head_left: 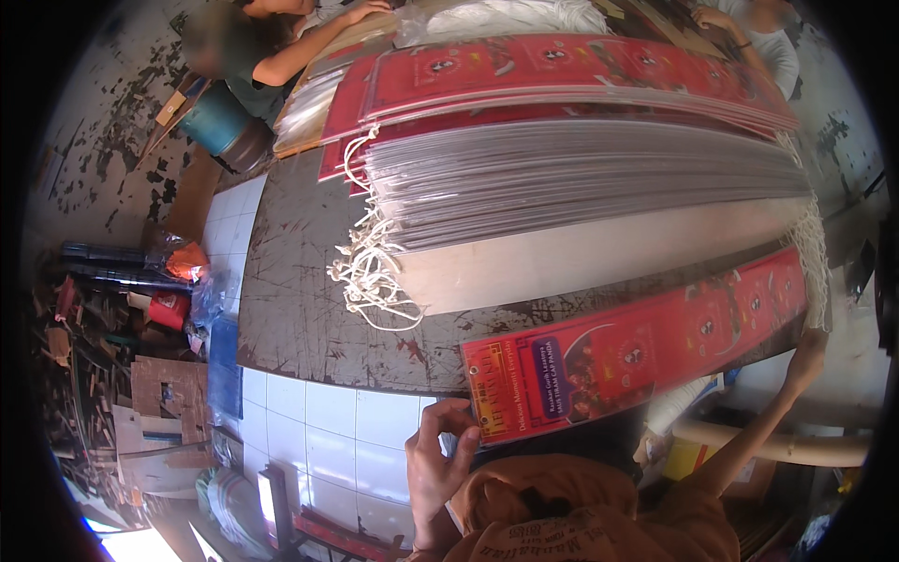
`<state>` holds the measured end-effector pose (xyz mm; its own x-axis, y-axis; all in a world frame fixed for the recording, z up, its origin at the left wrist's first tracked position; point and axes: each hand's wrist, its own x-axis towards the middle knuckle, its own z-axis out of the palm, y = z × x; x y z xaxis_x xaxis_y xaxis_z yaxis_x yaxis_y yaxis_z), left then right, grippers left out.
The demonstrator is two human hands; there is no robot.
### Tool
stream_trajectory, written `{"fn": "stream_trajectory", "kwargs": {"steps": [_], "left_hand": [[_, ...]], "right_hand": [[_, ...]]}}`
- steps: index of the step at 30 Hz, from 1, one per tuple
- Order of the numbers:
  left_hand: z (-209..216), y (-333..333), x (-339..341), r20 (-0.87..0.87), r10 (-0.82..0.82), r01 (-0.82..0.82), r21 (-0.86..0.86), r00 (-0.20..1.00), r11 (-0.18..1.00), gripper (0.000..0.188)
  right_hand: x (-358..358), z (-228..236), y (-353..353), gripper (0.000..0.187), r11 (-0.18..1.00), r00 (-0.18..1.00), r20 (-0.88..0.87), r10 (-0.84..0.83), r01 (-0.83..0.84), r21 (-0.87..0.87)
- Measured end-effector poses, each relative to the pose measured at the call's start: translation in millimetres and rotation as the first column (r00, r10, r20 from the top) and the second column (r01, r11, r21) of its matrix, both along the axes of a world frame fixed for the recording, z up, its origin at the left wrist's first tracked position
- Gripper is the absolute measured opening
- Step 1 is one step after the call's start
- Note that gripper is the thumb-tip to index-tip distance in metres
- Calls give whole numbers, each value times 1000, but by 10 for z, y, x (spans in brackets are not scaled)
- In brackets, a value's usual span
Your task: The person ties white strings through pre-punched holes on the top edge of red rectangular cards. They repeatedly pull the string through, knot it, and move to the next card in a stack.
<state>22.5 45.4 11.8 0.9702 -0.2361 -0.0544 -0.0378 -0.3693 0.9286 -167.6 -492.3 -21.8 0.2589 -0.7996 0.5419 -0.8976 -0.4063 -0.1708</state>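
Note:
A long red printed plastic-faced sign slants across the table's near edge in front of me. At its left end, by the lower corner, my left hand pinches the edge between thumb and fingers. My right hand is at the sign's other end, where pale cords hang down; its fingers look closed, but what they grip is hidden. Beyond the sign lies a thick fanned stack of similar signs, pale backs and clear edges showing. Looped white cords bunch at the stack's left end.
More red signs lie atop the stack's far side on the scratched dark table. Two people sit across, one arm resting at far left. A blue drum and scrap cardboard stand on the left.

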Motion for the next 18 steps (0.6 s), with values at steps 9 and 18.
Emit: {"fn": "stream_trajectory", "kwargs": {"steps": [9,18], "left_hand": [[20,-2,0,-25,6,-5,24,1000,1000,36],[-3,58,-77,-301,-123,-21,-435,946,900,36]], "right_hand": [[-187,-56,72,26,998,993,-118,5,2,59],[645,360,1252,27,848,794,301,529,-509,-148]]}}
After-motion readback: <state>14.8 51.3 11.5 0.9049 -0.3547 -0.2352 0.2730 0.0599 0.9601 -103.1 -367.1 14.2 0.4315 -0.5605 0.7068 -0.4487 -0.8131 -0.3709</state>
